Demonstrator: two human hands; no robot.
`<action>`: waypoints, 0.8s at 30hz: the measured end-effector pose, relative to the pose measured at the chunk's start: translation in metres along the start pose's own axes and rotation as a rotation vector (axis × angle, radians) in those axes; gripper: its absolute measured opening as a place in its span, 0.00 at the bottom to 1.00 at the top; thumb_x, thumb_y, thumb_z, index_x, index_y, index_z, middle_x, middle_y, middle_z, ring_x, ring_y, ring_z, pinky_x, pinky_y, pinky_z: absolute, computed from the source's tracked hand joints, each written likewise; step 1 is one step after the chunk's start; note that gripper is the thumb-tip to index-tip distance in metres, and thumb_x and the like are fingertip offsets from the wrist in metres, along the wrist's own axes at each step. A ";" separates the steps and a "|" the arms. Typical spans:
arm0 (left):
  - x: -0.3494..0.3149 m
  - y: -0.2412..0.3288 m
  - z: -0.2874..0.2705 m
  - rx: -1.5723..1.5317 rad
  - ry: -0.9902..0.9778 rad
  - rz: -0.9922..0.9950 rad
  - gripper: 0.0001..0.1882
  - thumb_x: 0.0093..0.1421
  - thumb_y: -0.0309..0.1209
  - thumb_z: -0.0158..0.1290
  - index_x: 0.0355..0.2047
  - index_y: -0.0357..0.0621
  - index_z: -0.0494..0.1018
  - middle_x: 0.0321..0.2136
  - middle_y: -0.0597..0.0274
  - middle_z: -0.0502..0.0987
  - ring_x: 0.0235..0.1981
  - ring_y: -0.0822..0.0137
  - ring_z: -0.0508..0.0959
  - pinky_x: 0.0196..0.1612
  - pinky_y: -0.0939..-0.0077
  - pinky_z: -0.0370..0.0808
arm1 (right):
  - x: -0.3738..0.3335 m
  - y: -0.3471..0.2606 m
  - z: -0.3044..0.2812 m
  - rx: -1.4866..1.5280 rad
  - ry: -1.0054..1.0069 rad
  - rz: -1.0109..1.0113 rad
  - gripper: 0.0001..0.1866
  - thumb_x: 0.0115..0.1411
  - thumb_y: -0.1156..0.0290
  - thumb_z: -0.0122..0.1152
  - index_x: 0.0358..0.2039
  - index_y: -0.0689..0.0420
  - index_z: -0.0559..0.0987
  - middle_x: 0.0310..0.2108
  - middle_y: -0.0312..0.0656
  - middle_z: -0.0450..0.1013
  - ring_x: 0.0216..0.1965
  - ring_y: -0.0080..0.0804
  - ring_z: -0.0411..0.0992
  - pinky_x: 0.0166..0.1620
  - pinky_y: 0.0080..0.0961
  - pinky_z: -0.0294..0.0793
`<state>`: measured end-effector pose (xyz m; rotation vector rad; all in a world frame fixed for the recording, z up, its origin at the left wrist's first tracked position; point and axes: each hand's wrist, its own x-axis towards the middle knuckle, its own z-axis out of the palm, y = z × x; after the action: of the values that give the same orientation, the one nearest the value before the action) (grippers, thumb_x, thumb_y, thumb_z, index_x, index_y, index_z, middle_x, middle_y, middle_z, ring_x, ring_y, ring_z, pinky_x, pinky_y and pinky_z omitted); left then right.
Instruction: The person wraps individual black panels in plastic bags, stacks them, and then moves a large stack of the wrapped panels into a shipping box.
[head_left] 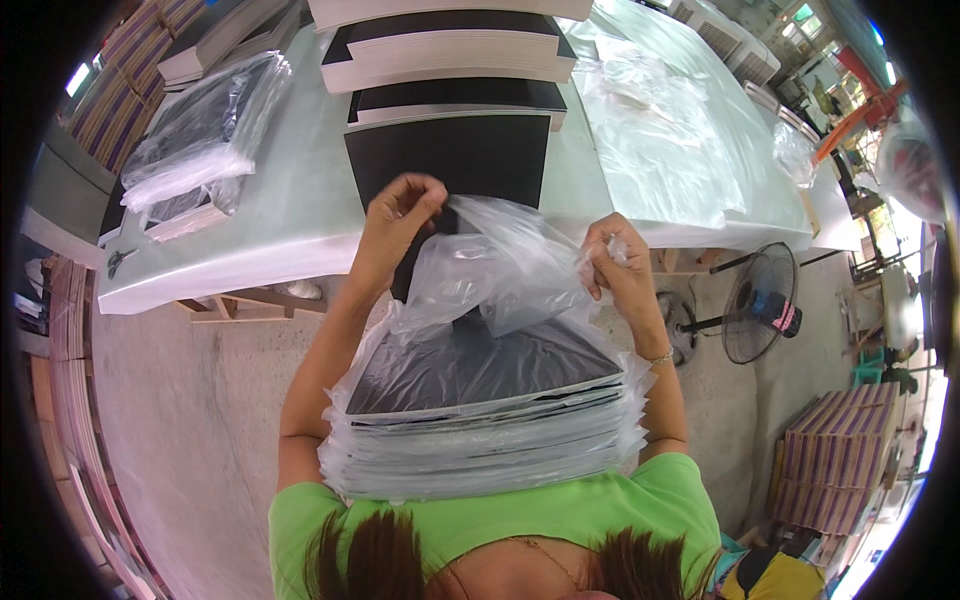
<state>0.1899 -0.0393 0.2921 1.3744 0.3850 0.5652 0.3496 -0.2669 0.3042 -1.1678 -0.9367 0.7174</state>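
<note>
Your stack of black boards [480, 420] sits near you against your chest, wrapped in a clear plastic bag [500, 270] whose loose mouth rises toward the table edge [250, 265]. Your left hand [395, 225] and right hand [620, 265] each pinch the bag's mouth with closed fingers. Open floor lies left; a standing fan [760, 300] is right.

Bright green short-sleeved shirt [600, 500], bare forearms, thin bracelet [661, 356] on the right wrist.

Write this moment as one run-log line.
left hand: pinching bag mouth | right hand: gripping bag mouth | clear plastic bag: around stack of black boards, against chest
</note>
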 end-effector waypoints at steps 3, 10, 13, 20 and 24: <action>-0.003 0.026 0.029 0.496 -0.222 0.451 0.12 0.56 0.31 0.54 0.39 0.40 0.71 0.39 0.62 0.71 0.41 0.68 0.71 0.46 0.77 0.66 | 0.001 -0.004 0.014 -0.147 0.072 0.112 0.03 0.61 0.73 0.50 0.34 0.57 0.69 0.19 0.34 0.65 0.13 0.13 0.59 0.14 0.11 0.57; -0.024 0.022 0.034 0.204 -0.199 -0.228 0.21 0.61 0.42 0.47 0.48 0.40 0.65 0.38 0.61 0.73 0.42 0.65 0.72 0.49 0.73 0.67 | 0.007 -0.020 0.008 -0.043 -0.417 0.598 0.21 0.44 0.61 0.69 0.35 0.57 0.74 0.15 0.28 0.63 0.14 0.13 0.58 0.15 0.12 0.54; -0.015 -0.005 -0.029 -0.567 -0.098 -0.397 0.23 0.60 0.43 0.48 0.47 0.38 0.66 0.37 0.59 0.73 0.41 0.63 0.74 0.51 0.65 0.68 | 0.001 0.002 0.007 0.237 -0.675 0.378 0.21 0.46 0.56 0.67 0.31 0.59 0.75 0.16 0.30 0.65 0.13 0.14 0.57 0.15 0.13 0.53; -0.044 -0.030 -0.026 -0.656 -0.318 -0.459 0.24 0.61 0.42 0.44 0.47 0.33 0.65 0.42 0.53 0.73 0.42 0.58 0.73 0.50 0.62 0.70 | 0.002 -0.027 0.005 1.321 0.119 0.236 0.18 0.59 0.55 0.54 0.39 0.59 0.69 0.22 0.36 0.70 0.09 0.14 0.49 0.12 0.09 0.54; -0.037 -0.054 -0.082 -0.885 -0.414 -0.059 0.29 0.58 0.48 0.46 0.50 0.35 0.64 0.47 0.50 0.69 0.50 0.55 0.68 0.55 0.56 0.64 | -0.004 -0.003 -0.002 0.930 0.142 0.433 0.18 0.58 0.55 0.56 0.38 0.57 0.70 0.21 0.33 0.68 0.10 0.12 0.51 0.11 0.09 0.53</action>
<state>0.1218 0.0004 0.2224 0.5890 -0.1640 0.3181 0.3497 -0.2715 0.3056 -0.5592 -0.1440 1.2244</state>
